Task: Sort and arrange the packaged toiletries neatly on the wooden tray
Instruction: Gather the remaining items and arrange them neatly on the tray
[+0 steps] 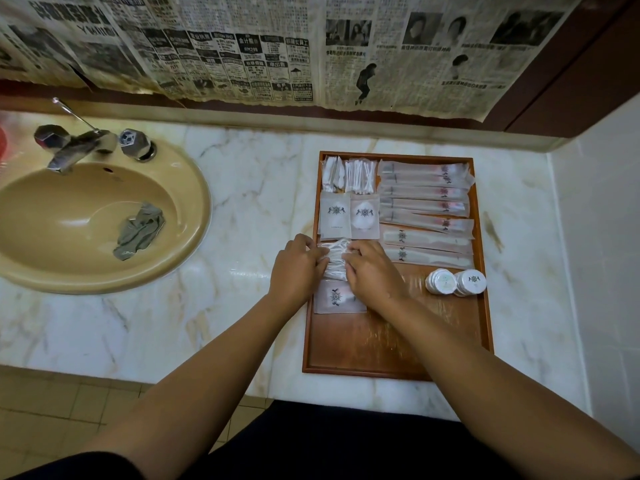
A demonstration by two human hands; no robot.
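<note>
On the marble counter (242, 209) by a beige sink (194, 188) and newspapered wall (242, 46), our left hand (298, 268) and right hand (374, 271) pinch a bundle of white packets (335, 258) on the wooden tray (381, 341).

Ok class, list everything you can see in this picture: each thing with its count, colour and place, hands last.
wooden tray: one, red-brown, on the counter right of the sink
long sachets: several overlapping, translucent white, tray's far right
cotton bud packs: count unclear, white, tray's far left
square sachets: three visible, pale with dark logo, tray's left side
round pots: two groups, white, tray's right edge
white packet bundle: one, between the hands
sink: one, beige, left
tap: one, chrome, behind the sink
cloth: one, grey, in the sink
counter: white marble
newspaper: sheets on the wall
left hand: grips the bundle's left end
right hand: grips its right end
</note>
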